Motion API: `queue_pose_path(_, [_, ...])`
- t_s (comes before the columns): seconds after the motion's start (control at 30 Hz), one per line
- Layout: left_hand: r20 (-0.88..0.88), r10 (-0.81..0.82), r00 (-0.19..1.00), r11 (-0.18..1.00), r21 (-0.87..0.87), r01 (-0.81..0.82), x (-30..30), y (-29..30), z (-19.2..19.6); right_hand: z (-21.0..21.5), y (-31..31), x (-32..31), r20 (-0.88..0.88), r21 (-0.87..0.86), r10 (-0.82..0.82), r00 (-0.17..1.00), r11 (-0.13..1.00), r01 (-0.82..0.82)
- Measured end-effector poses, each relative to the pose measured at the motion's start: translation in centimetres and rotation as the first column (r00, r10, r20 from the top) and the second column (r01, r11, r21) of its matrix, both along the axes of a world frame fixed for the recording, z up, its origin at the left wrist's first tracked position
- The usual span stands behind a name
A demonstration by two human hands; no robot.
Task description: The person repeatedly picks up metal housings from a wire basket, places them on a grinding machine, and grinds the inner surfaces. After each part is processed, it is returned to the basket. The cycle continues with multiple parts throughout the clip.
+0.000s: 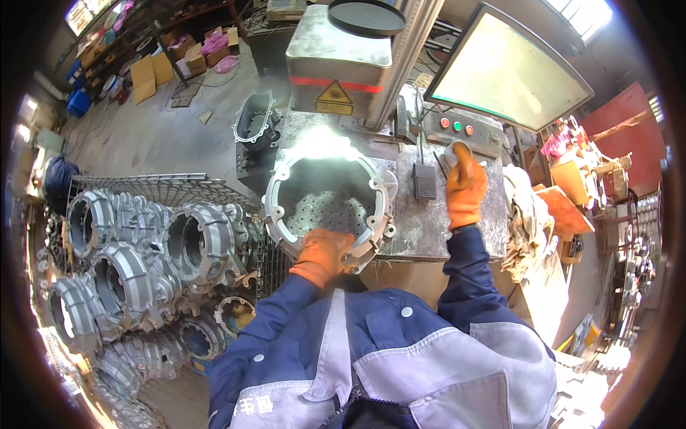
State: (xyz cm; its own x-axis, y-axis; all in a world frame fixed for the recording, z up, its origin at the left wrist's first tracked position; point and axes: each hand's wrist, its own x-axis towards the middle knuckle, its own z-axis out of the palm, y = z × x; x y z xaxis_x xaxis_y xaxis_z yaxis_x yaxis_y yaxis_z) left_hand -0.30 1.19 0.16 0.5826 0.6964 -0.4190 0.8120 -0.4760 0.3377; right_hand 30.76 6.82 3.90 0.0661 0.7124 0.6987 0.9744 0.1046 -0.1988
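Observation:
A large ring-shaped cast metal housing (380, 223) rests on the workbench in front of me, its round opening facing up. At its near rim, my left hand (323, 256) in an orange glove grips the edge with curled fingers. Off to the right, my right hand (466, 187), also gloved in orange, has its fingers closed on a small round pale grey object (453, 153); its exact kind is unclear. Between the hands lies a small dark box (424, 181) with a cable. Bright light glares on the housing's far rim.
A marking machine head (336, 66) with a warning label hangs above the housing. A button panel (461, 133) and a monitor (509, 68) stand at the back right. Several castings (128, 275) fill a wire cage on the left. Rags (527, 222) hang at the bench's right side.

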Motion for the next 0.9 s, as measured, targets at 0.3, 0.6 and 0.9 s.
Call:
queue_pose_path(0.3, [-0.026,-0.040,0.999,0.999,-0.027,0.039,0.0,0.3,-0.9,-15.2,-6.1,0.0,0.453,-0.377,-0.176,0.874,0.851,0.366])
queue_pose_path(0.6, [-0.095,-0.033,0.995,0.997,-0.077,0.026,0.3,0.5,0.2,-17.0,-5.7,-0.5,0.465,-0.482,-0.151,0.872,0.784,0.393])
queue_pose_path(0.9, [0.033,0.009,0.999,1.000,0.022,-0.010,-0.3,-0.4,-0.2,-15.2,-10.0,-3.4,0.232,-0.422,-0.181,0.956,0.867,0.267])
